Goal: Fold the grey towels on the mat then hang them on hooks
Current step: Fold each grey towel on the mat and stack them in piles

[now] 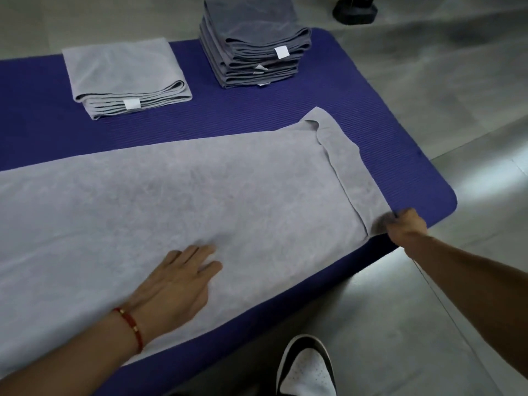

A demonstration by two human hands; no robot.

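Observation:
A large light grey towel [200,190] lies spread flat across the purple mat [257,110], folded lengthwise, its right end turned over in a narrow flap. My left hand [177,281] rests flat on the towel near its front edge, fingers straight. My right hand [405,224] pinches the towel's near right corner at the mat's front right corner. A folded light grey towel [123,72] lies at the back left. A stack of several folded darker grey towels [254,44] stands at the back middle.
The mat lies on a grey tiled floor [428,95]. A black object [355,10] stands on the floor beyond the mat's far right corner. My black and white shoe [305,367] is on the floor at the mat's front edge.

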